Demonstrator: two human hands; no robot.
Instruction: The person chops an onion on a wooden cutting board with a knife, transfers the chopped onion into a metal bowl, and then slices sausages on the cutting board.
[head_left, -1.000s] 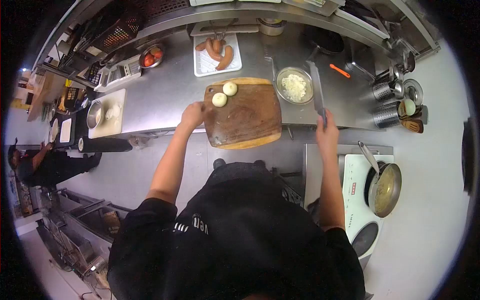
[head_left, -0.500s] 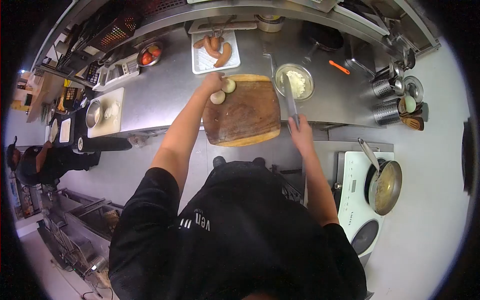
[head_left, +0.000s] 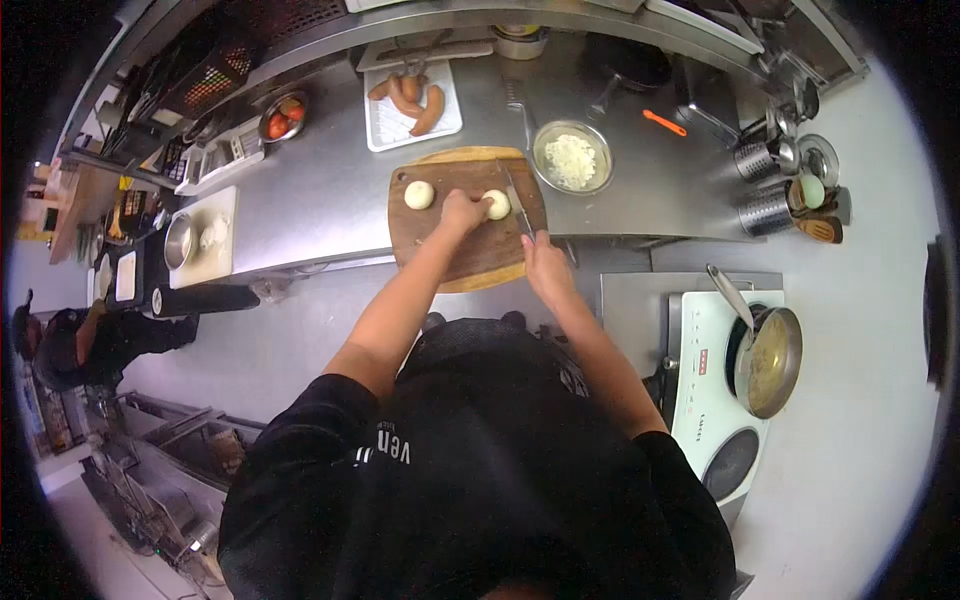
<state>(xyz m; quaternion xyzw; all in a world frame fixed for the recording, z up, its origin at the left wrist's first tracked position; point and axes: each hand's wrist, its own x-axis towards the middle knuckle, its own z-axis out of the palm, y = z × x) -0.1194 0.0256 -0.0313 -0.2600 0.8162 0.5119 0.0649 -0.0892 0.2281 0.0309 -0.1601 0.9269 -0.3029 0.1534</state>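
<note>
A wooden cutting board (head_left: 455, 248) lies at the counter's front edge. On its right half, my left hand (head_left: 464, 212) is closed on a pale peeled onion (head_left: 496, 204). My right hand (head_left: 545, 262) grips the handle of a knife (head_left: 514, 196), whose blade points away from me just right of that onion. A second peeled onion (head_left: 419, 195) sits alone at the board's upper left. Beyond the board's right corner is a metal bowl (head_left: 604, 180) of white chopped pieces (head_left: 571, 161).
A white tray (head_left: 385, 138) with sausages stands behind the board, a bowl of tomatoes (head_left: 284, 117) to its left. An orange utensil (head_left: 664, 123) lies back right. A pan (head_left: 770, 362) sits on the right-hand cooktop (head_left: 695, 395). Another person (head_left: 85, 335) is at far left.
My left hand has moved right across the board with one onion, leaving the other at the left. My right hand has brought the knife from the bowl onto the board.
</note>
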